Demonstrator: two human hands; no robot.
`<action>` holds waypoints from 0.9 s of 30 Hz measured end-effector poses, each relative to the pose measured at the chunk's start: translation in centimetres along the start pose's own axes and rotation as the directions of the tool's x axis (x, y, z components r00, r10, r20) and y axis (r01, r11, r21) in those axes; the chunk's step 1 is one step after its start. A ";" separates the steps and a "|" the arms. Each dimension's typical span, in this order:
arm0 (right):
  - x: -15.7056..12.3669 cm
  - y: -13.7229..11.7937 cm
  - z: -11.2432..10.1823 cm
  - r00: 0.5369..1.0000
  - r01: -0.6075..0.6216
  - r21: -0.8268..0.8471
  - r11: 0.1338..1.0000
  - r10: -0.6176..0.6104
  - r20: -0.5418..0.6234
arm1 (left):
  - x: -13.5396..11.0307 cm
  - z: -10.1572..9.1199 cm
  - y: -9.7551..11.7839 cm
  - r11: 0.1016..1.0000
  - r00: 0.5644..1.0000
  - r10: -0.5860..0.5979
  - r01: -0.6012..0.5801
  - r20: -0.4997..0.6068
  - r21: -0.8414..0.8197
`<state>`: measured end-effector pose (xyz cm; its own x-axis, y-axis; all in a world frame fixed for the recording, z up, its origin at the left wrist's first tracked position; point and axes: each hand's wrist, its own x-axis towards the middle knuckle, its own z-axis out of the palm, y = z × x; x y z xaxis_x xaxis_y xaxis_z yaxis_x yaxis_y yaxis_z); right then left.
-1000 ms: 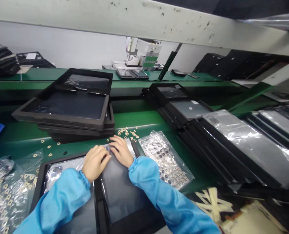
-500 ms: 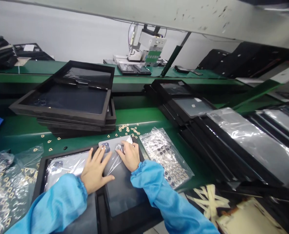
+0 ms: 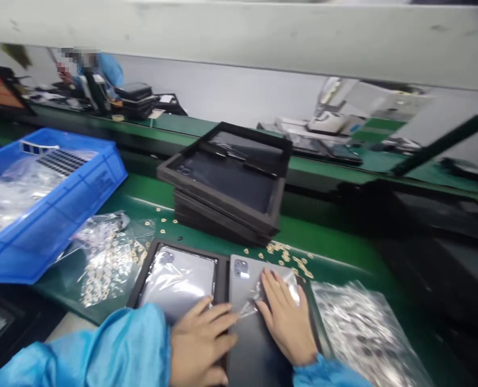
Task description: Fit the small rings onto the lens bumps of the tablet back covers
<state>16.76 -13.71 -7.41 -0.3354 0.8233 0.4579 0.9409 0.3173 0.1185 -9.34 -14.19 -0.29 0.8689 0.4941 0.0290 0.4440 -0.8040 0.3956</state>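
Note:
Two grey tablets lie back up, side by side, in a black foam tray (image 3: 222, 279). Glossy clear film covers the left tablet (image 3: 182, 285). On the right tablet (image 3: 239, 290), with its camera at the top left corner, a piece of clear film (image 3: 292, 280) is crumpled under and beside my right hand (image 3: 285, 317). That hand lies flat there, fingers stretched and thumb apart. My left hand (image 3: 202, 341) is spread over the divider between the tablets, its fingertips near the right tablet's edge; nothing shows in it.
A blue bin (image 3: 81, 204) with plastic bags stands at left. Stacked foam trays (image 3: 223, 220) sit behind. Small tan rings (image 3: 285, 252) are scattered on the green bench. A bag of small parts (image 3: 114, 252) lies left, another bag (image 3: 363, 328) right. Dark, blurred stacks occupy the right.
The view has swung left, bringing the blue bin in. My right hand has gone from a bent-finger hold on the film to lying flat. My left hand has moved down the tablet toward me.

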 end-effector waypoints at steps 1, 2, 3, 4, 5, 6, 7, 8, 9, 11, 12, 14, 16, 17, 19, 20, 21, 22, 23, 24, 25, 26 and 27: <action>0.4 0.2 -0.1 1.000 0.012 -0.030 0.999 -0.012 -0.001 | -1.8 -0.8 -0.3 0.998 1.000 -0.002 0.002 -0.010 -0.070; 0.9 0.3 -0.2 1.000 0.013 -0.051 0.999 -0.013 -0.006 | -3.6 -1.6 -0.9 0.994 0.999 -0.031 0.026 -0.044 -0.110; 1.5 0.3 -0.5 1.000 0.007 -0.061 0.998 -0.008 -0.017 | -5.5 -2.5 -1.9 0.990 0.991 -0.090 0.078 -0.097 -0.116; 2.4 0.1 -0.9 0.999 0.011 -0.053 0.999 -0.012 -0.029 | -7.4 -3.2 -3.1 0.984 0.971 -0.168 0.155 -0.171 -0.088; 3.4 -0.3 -1.3 0.999 0.032 -0.019 0.999 -0.033 -0.043 | -9.4 -3.9 -4.6 0.966 0.930 -0.250 0.258 -0.269 -0.002; 4.5 -1.0 -1.8 0.996 0.067 0.043 0.997 -0.065 -0.057 | -11.3 -4.5 -6.2 0.933 0.882 -0.322 0.357 -0.343 0.043; 5.7 -2.0 -2.2 0.992 0.111 0.130 0.985 -0.102 -0.075 | -13.2 -4.8 -7.9 0.901 0.838 -0.370 0.429 -0.400 0.065; 7.0 -3.3 -2.6 0.986 0.155 0.233 0.960 -0.137 -0.091 | -15.0 -5.0 -9.6 0.863 0.792 -0.415 0.499 -0.448 0.082; 8.4 -4.8 -3.0 0.981 0.190 0.345 0.919 -0.166 -0.097 | -16.6 -5.0 -11.1 0.825 0.746 -0.447 0.557 -0.493 0.095; 11.4 -8.7 -3.3 0.973 0.220 0.559 0.800 -0.218 -0.072 | -18.9 -4.4 -13.7 0.770 0.685 -0.484 0.629 -0.544 0.107; 12.9 -10.9 -3.3 0.965 0.221 0.652 0.725 -0.258 -0.040 | -19.7 -3.8 -14.6 0.756 0.671 -0.491 0.645 -0.556 0.110; 15.8 -15.6 -2.6 0.937 0.224 0.782 0.582 -0.349 -0.008 | -20.3 -2.5 -15.9 0.751 0.666 -0.492 0.650 -0.561 0.113; 18.3 -20.3 -1.2 0.887 0.231 0.824 0.518 -0.460 0.040 | -20.3 -1.2 -16.5 0.757 0.671 -0.491 0.644 -0.555 0.110; 19.4 -22.5 -0.2 0.865 0.244 0.804 0.542 -0.497 0.073 | -20.2 -0.7 -16.7 0.759 0.673 -0.493 0.643 -0.551 0.107; 20.9 -26.1 2.1 0.830 0.272 0.756 0.596 -0.542 0.129 | -20.0 0.1 -16.9 0.757 0.670 -0.501 0.646 -0.548 0.096; 21.3 -27.4 3.2 0.823 0.276 0.739 0.615 -0.549 0.150 | -20.0 0.4 -17.0 0.755 0.663 -0.506 0.650 -0.551 0.089; 21.6 -28.4 4.2 0.817 0.278 0.725 0.631 -0.552 0.167 | -20.0 0.7 -17.1 0.752 0.655 -0.511 0.655 -0.557 0.080; 21.7 -29.1 5.1 0.814 0.277 0.715 0.642 -0.552 0.181 | -20.0 0.9 -17.2 0.750 0.646 -0.513 0.658 -0.565 0.071; 21.7 -29.4 5.7 0.809 0.282 0.703 0.653 -0.556 0.192 | -20.1 1.1 -17.2 0.750 0.638 -0.514 0.659 -0.573 0.061; 21.6 -29.6 6.1 0.803 0.289 0.692 0.661 -0.561 0.201 | -20.2 1.3 -17.2 0.753 0.633 -0.511 0.656 -0.582 0.052; 21.5 -29.5 6.3 0.798 0.297 0.682 0.668 -0.566 0.207 | -20.3 1.3 -17.2 0.758 0.629 -0.506 0.650 -0.591 0.043; 21.4 -29.4 6.3 0.791 0.307 0.672 0.674 -0.573 0.213 | -20.3 1.3 -17.2 0.766 0.626 -0.498 0.642 -0.601 0.034; 21.3 -29.3 6.2 0.785 0.317 0.662 0.679 -0.580 0.219 | -20.5 1.1 -17.2 0.775 0.622 -0.487 0.631 -0.613 0.024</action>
<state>-18.22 -2.54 -6.62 -0.8191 0.5653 0.0973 0.5013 0.7879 -0.3576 -34.51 -10.83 -8.70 0.1897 0.9019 0.3882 0.8980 -0.3192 0.3027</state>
